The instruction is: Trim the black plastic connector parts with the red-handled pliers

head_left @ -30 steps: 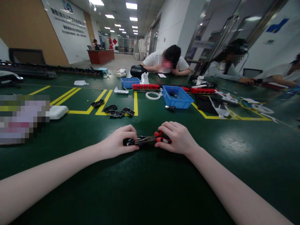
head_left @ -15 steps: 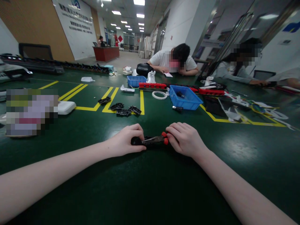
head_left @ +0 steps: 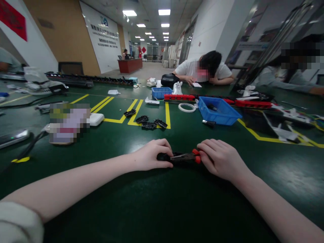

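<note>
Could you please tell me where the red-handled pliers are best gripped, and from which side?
Probably by the red handles, from the right, where the right hand holds them: the pliers lie with their narrow metal nose pointing left, toward the black part in the left hand.

"What do the pliers (head_left: 186,157) look like?"
"Red handles, dark metal nose, thin tip pointing left."
"And the black piece (head_left: 163,157)?"
"It's at the tip, on the left, partly hidden."

One pair of pliers (head_left: 186,157) was at the grip; beyond it lay four black parts (head_left: 149,125), two blue bins (head_left: 218,117) and one white ring (head_left: 187,111).
</note>
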`<state>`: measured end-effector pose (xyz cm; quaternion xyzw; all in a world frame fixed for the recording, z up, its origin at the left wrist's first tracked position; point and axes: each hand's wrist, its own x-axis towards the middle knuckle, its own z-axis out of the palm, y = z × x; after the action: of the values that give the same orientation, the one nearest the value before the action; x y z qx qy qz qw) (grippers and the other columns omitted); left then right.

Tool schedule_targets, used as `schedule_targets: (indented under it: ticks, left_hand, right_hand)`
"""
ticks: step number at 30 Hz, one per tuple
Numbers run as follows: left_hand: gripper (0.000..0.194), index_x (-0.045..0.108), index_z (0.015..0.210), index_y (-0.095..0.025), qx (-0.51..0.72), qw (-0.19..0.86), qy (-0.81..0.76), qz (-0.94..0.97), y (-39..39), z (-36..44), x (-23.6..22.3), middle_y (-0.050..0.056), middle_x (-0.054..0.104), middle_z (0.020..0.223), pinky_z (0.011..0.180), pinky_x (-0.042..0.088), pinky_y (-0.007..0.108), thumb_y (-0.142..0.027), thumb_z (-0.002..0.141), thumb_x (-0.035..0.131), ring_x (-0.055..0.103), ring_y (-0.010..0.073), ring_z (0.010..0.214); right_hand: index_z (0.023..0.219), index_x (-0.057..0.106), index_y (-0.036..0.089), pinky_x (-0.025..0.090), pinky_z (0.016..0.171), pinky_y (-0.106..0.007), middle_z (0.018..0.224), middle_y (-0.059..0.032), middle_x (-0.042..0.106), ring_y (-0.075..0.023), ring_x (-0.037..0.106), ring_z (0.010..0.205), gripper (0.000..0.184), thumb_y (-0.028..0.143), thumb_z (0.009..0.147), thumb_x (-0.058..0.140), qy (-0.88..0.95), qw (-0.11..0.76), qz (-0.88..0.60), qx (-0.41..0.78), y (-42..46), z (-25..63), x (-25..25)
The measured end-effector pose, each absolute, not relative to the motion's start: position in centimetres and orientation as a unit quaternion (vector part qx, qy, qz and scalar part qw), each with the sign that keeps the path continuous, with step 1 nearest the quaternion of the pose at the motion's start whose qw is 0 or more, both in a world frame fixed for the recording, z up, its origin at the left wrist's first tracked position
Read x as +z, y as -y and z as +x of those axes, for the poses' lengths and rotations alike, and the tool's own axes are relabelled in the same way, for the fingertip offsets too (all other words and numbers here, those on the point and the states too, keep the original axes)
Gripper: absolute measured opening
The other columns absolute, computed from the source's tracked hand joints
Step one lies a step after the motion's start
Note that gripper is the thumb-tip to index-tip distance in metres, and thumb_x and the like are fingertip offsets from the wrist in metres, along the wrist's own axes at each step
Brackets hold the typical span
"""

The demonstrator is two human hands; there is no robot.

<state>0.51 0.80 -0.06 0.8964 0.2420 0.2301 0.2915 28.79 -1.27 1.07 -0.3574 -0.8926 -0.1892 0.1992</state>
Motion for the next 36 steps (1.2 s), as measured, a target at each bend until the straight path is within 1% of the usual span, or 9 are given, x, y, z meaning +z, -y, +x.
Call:
schedule_targets:
  ticks: [7, 12, 17, 20, 24, 27, 30, 33, 36]
  left_hand:
    - [0.023, 0.072, 0.099, -0.017, 0.237, 0.301, -0.252, 0.888, -1.1, 0.4, -0.2, 0.006, 0.058, 0.105, 0.086, 0.051, 0.034, -0.034, 0.084, 0.076, 0.06, 0.0194, 0.095]
    - [0.024, 0.073, 0.098, -0.017, 0.24, 0.311, -0.257, 0.883, -1.1, 0.4, 0.0, 0.005, 0.058, 0.103, 0.085, 0.05, 0.033, -0.034, 0.082, 0.078, 0.06, 0.0184, 0.092]
    - [0.024, 0.072, 0.098, -0.016, 0.239, 0.297, -0.247, 0.891, -1.2, 0.3, 0.1, 0.005, 0.057, 0.103, 0.078, 0.05, 0.03, -0.034, 0.084, 0.076, 0.059, 0.017, 0.089]
    - [0.024, 0.071, 0.098, -0.015, 0.239, 0.293, -0.241, 0.894, -1.2, 0.3, 0.1, 0.005, 0.056, 0.101, 0.075, 0.049, 0.029, -0.034, 0.084, 0.076, 0.058, 0.0161, 0.087]
    - [0.022, 0.072, 0.097, -0.016, 0.24, 0.301, -0.248, 0.889, -1.3, 0.3, 0.0, 0.004, 0.056, 0.099, 0.076, 0.049, 0.028, -0.033, 0.083, 0.077, 0.058, 0.0156, 0.086]
    - [0.023, 0.072, 0.097, -0.016, 0.242, 0.295, -0.247, 0.891, -1.4, 0.3, -0.2, 0.004, 0.056, 0.099, 0.074, 0.049, 0.028, -0.034, 0.083, 0.077, 0.057, 0.0155, 0.086]
    - [0.024, 0.071, 0.097, -0.015, 0.248, 0.288, -0.24, 0.893, -1.4, 0.3, -0.2, 0.004, 0.056, 0.099, 0.072, 0.048, 0.027, -0.035, 0.083, 0.077, 0.057, 0.0155, 0.086]
    - [0.025, 0.071, 0.097, -0.014, 0.249, 0.28, -0.235, 0.897, -1.3, 0.3, -0.1, 0.004, 0.056, 0.099, 0.072, 0.048, 0.027, -0.035, 0.084, 0.076, 0.057, 0.0156, 0.085]
    - [0.024, 0.072, 0.098, -0.014, 0.252, 0.27, -0.232, 0.9, -1.2, 0.4, -0.1, 0.005, 0.057, 0.1, 0.075, 0.048, 0.028, -0.035, 0.086, 0.074, 0.059, 0.016, 0.086]
  right_hand:
    - [0.087, 0.064, 0.015, 0.045, 0.06, -0.032, 0.081, -0.0085, 0.068, -0.0188, 0.061, 0.068, 0.02, 0.022, 0.092, 0.046, 0.894, 0.217, -0.331, -0.208, 0.8, 28.9, 1.3]
    - [0.092, 0.064, 0.018, 0.05, 0.06, -0.034, 0.084, -0.0092, 0.069, -0.0211, 0.063, 0.069, 0.016, 0.024, 0.091, 0.05, 0.905, 0.229, -0.29, -0.209, 0.2, 29.4, 1.7]
    - [0.094, 0.065, 0.023, 0.05, 0.058, -0.037, 0.084, -0.0097, 0.069, -0.0229, 0.064, 0.068, 0.014, 0.023, 0.09, 0.052, 0.906, 0.241, -0.302, -0.173, -0.1, 29.7, 1.4]
    - [0.099, 0.065, 0.022, 0.05, 0.057, -0.038, 0.086, -0.0102, 0.069, -0.0234, 0.064, 0.068, 0.016, 0.022, 0.089, 0.052, 0.906, 0.243, -0.299, -0.175, 0.0, 29.7, 0.9]
    - [0.106, 0.064, 0.022, 0.051, 0.057, -0.037, 0.088, -0.0105, 0.069, -0.0233, 0.065, 0.069, 0.021, 0.022, 0.089, 0.051, 0.906, 0.249, -0.288, -0.186, -0.1, 29.6, 0.5]
    - [0.101, 0.065, 0.023, 0.052, 0.058, -0.036, 0.087, -0.0101, 0.069, -0.0224, 0.065, 0.07, 0.017, 0.023, 0.09, 0.052, 0.908, 0.244, -0.279, -0.194, -0.2, 29.7, 0.6]
    - [0.097, 0.065, 0.02, 0.052, 0.058, -0.034, 0.087, -0.0116, 0.07, -0.0209, 0.064, 0.071, 0.014, 0.024, 0.091, 0.053, 0.91, 0.231, -0.272, -0.213, -0.3, 30.0, 1.0]
    - [0.097, 0.065, 0.019, 0.052, 0.059, -0.034, 0.087, -0.0123, 0.07, -0.0205, 0.064, 0.071, 0.014, 0.023, 0.091, 0.053, 0.91, 0.221, -0.271, -0.224, -0.3, 30.3, 1.3]
    - [0.097, 0.066, 0.02, 0.052, 0.059, -0.035, 0.088, -0.0116, 0.07, -0.0214, 0.064, 0.071, 0.014, 0.023, 0.09, 0.054, 0.909, 0.219, -0.283, -0.212, -0.2, 30.3, 1.3]
